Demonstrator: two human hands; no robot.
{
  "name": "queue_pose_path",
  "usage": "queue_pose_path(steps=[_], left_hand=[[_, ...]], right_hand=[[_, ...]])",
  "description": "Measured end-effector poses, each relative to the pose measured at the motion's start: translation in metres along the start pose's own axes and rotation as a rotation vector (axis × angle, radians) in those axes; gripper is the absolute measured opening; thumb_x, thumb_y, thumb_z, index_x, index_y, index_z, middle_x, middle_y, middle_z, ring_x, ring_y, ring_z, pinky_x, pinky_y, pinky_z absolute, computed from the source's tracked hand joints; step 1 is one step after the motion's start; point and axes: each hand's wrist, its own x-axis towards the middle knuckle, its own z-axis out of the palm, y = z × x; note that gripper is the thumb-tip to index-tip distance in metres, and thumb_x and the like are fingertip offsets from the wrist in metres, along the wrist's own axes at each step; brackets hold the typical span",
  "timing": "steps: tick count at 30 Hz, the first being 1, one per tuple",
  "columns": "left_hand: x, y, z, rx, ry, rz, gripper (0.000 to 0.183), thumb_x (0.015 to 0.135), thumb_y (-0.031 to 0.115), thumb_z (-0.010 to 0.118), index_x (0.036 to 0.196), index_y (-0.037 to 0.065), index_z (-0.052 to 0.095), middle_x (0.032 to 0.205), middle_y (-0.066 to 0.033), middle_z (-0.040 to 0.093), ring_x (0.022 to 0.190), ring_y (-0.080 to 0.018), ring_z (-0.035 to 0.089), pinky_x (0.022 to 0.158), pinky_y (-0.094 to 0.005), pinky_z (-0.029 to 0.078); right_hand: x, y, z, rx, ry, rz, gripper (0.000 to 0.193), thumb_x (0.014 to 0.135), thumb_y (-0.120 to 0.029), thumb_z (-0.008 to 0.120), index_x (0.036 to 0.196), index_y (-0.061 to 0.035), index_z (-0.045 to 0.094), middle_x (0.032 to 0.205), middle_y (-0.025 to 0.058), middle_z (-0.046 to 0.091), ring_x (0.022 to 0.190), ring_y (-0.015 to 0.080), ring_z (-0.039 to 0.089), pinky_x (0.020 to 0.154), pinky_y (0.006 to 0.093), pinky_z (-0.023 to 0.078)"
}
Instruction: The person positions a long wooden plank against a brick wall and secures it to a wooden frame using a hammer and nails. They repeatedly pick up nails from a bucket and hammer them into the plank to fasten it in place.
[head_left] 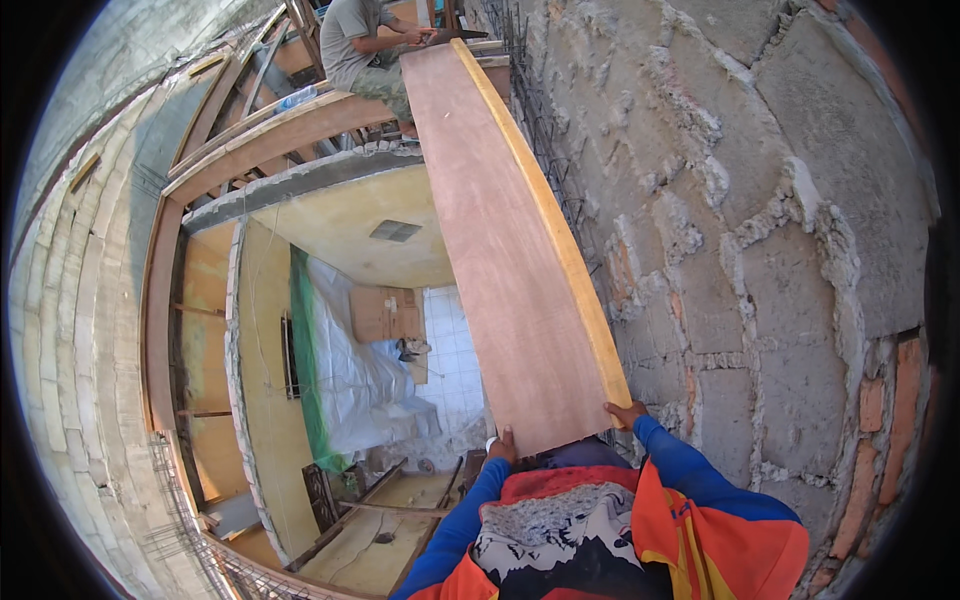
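Plywood panel (510, 260) stretches alongside a rough mortared wall (700, 260), from you toward a seated co-worker (350, 50), its near corners gripped in your left hand (502, 447) and your right hand (628, 414).

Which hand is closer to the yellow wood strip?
Right. The right hand touches the yellow strip at its near end; the left hand holds the board farther left.

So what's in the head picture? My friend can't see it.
A person's left hand and right hand hold one end of a long wooden panel, with an open room below. A co-worker is at the far end, a rough wall at right.
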Motion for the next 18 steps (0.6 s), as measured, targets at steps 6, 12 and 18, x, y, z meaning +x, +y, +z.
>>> queue_pose_path(steps=[6, 12, 18], left_hand=[[0.004, 0.000, -0.001, 0.047, 0.011, 0.031, 0.100, 0.091, 0.076, 0.031, 0.111, -0.017, 0.063, 0.110, -0.0401, 0.061, 0.113, -0.0490, 0.059, 0.099, -0.0479, 0.045], [-0.002, 0.007, -0.005, 0.093, -0.066, -0.025, 0.099, 0.093, 0.075, 0.020, 0.123, -0.011, 0.060, 0.123, -0.0352, 0.059, 0.124, -0.0459, 0.053, 0.106, -0.0473, 0.039], [0.007, -0.001, -0.001, 0.042, 0.001, 0.027, 0.100, 0.091, 0.077, 0.030, 0.115, -0.016, 0.062, 0.112, -0.0387, 0.062, 0.116, -0.0477, 0.059, 0.100, -0.0471, 0.044]], right_hand=[[0.005, 0.000, -0.003, -0.018, -0.026, 0.009, 0.069, 0.070, -0.056, 0.083, 0.106, 0.0007, 0.071, 0.094, 0.0146, 0.072, 0.075, 0.0231, 0.072, 0.062, 0.0349, 0.060], [-0.014, -0.015, -0.002, -0.042, 0.008, 0.020, 0.065, 0.072, -0.056, 0.080, 0.107, -0.0015, 0.072, 0.092, 0.0130, 0.073, 0.073, 0.0219, 0.072, 0.062, 0.0342, 0.059], [-0.002, -0.008, -0.003, 0.009, -0.027, 0.002, 0.072, 0.068, -0.057, 0.084, 0.106, 0.0025, 0.070, 0.093, 0.0149, 0.072, 0.075, 0.0235, 0.072, 0.061, 0.0342, 0.061]])
